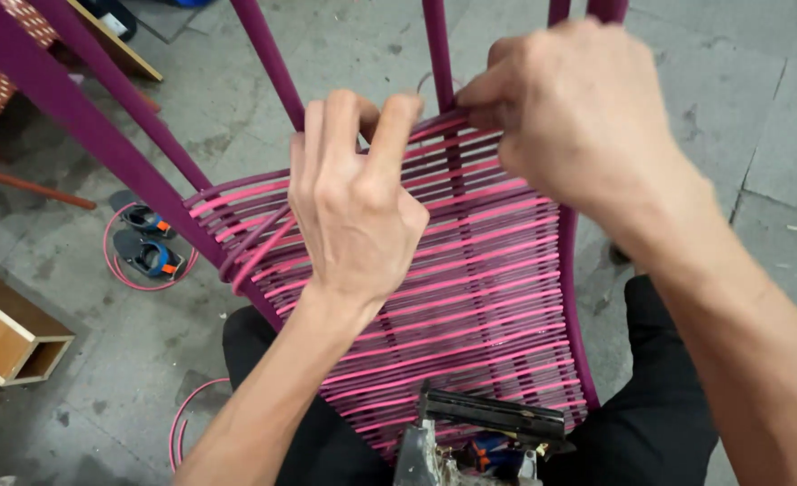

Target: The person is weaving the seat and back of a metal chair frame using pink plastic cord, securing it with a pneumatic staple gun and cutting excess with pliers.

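Weaving pink cord (470, 270) across a purple chair frame (74, 108): left hand (353, 207) spread, fingertips hooked over the top strands; right hand (578, 108) apparently pinching one strand at the upper edge. Risk: strand slipping, loosening rows. Staple gun (488, 423) on lap might slide off.

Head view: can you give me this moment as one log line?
left hand: pressing pink cords | right hand: pinching top cord | frame: purple chair frame | nearby: staple gun
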